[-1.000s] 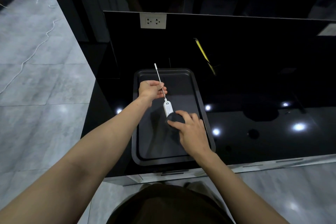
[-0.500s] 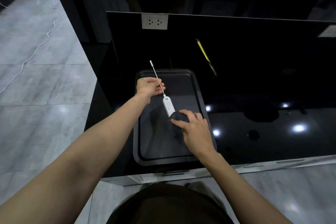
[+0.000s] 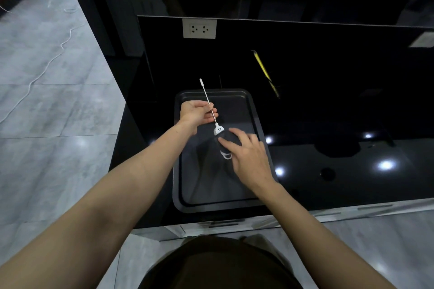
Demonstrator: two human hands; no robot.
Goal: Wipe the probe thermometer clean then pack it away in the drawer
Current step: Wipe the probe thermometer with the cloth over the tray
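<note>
The probe thermometer (image 3: 218,129) has a white body and a thin metal stem with a white tip pointing up and away. My left hand (image 3: 196,112) pinches the stem near its middle, above a dark baking tray (image 3: 256,110). My right hand (image 3: 249,155) grips a dark cloth (image 3: 229,141) wrapped round the lower part of the white body. A white loop shows below the cloth, under my right fingers. The drawer front (image 3: 223,223) sits shut below the counter edge.
The tray lies on a glossy black counter (image 3: 340,124) with a raised black back panel carrying a white socket (image 3: 199,28). A yellow-handled tool (image 3: 264,70) lies behind the tray to the right. Grey tiled floor with a white cable (image 3: 47,68) is on the left.
My right hand slid the cloth up over the thermometer's white body, which is now mostly covered. My left hand kept its hold on the stem.
</note>
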